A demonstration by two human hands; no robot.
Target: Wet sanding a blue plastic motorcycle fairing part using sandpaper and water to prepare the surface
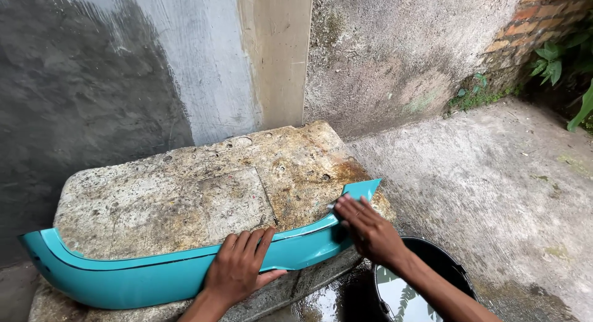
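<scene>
A long curved turquoise plastic panel [123, 275] with a thin black line along it lies across the front edge of a worn concrete slab [185, 198]. My left hand [239, 269] rests flat on the panel's middle, fingers spread over its upper edge. My right hand [365, 226] presses flat against the panel near its right tip [364, 187], with a small pale scrap under the fingers; I cannot tell what it is.
A black bucket [457, 274] holding water stands on the wet ground below my right forearm. A grey stained wall [123, 68] rises behind the slab. Concrete floor [494, 173] stretches right toward a brick wall [537, 19] and green plants [556, 62].
</scene>
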